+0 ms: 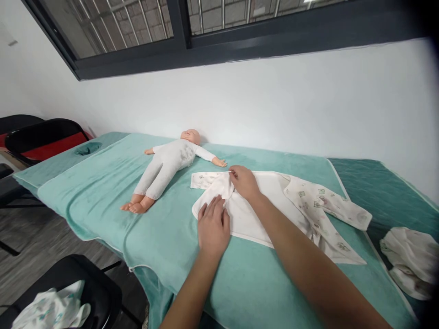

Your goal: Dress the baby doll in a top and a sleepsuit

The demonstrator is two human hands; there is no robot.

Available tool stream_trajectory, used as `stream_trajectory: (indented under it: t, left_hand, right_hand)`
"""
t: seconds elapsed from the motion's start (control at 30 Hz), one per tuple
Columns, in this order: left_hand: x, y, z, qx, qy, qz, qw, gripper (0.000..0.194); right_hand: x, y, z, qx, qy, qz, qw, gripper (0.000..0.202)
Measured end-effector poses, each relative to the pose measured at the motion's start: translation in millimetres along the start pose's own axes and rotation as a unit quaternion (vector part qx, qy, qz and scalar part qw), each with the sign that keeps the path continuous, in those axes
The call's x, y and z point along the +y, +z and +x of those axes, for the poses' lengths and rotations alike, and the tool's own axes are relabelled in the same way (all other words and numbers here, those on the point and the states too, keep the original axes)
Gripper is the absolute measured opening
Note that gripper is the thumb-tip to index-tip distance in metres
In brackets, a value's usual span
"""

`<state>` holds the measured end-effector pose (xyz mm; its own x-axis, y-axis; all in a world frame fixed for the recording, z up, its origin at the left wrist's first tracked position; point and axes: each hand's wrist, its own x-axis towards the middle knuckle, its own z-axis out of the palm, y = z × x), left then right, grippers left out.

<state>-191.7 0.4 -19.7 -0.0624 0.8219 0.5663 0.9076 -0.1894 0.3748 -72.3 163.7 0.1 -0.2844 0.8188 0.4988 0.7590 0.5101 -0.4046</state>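
Lying flat under both hands: a white baby top (254,210), spread on the green cover (164,237). Left hand (213,225) pressing down flat, fingers wide. Right hand (244,182) pinching a fold of the baby top. Doll (168,161) lying just beside, to the left. No writing showing anywhere. Standing behind: a white wall (274,100) and a dark window (178,36).

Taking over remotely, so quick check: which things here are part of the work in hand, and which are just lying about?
In hand: white baby garment, left hand flat on it, right hand pinching its edge.
Lying about: doll, bundled cloth at right, cloth on black chair, teal cover.
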Motion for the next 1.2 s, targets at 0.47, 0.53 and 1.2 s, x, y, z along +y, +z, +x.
stream_trajectory:
  t: [0.47,0.53,1.2]
  left_hand:
    - [2.0,2.5,3.9,-0.037,-0.029,0.065,0.997,0.039]
    - [2.0,3.0,4.0,-0.033,-0.031,0.067,0.997,0.039]
    - [0.9,6.2,3.7,-0.012,-0.036,0.098,0.994,0.043]
  right_hand:
    - [-21.5,-0.3,-12.6,-0.071,-0.070,-0.009,0.995,0.021]
    - [-21.0,-1.1,-12.1,-0.071,-0.063,-0.018,0.995,0.023]
    - [-22.0,5.3,-20.5,-0.156,-0.087,-0.028,0.983,0.054]
